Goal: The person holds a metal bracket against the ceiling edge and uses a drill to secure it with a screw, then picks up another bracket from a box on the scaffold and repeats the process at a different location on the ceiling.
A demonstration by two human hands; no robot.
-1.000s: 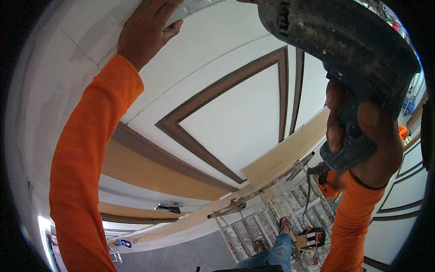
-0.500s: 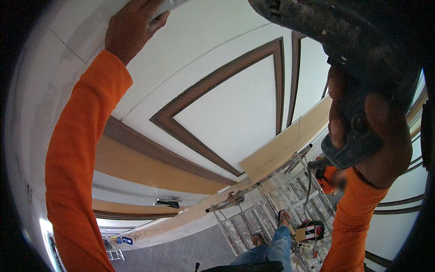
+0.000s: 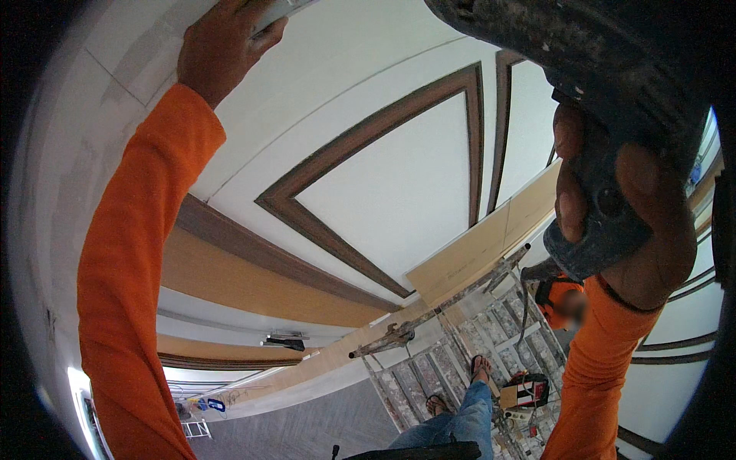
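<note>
My left hand (image 3: 222, 57) is raised at the upper left, its fingers closed on a pale grey piece (image 3: 277, 12) that the top edge cuts off. I cannot make out that piece's full shape. At the upper right, my right hand (image 3: 655, 230) wraps round the handle of a dark, worn corded power tool (image 3: 606, 84). The tool's front end runs out of the picture at the top. From the base of its handle a grey cord (image 3: 524, 310) hangs toward the platform. A white wall (image 3: 383, 184) with brown mouldings spans the space between my arms.
My feet stand on a paint-spattered slatted scaffold platform (image 3: 437, 368). A metal pipe (image 3: 452, 303) with a clamp (image 3: 397, 337) runs along its edge. A person in orange (image 3: 560, 299) is below, near my right forearm. A red and black box (image 3: 529, 391) sits beside my feet.
The power tool and my right hand have shifted very slightly. The person below has moved a little. My left hand keeps its place.
</note>
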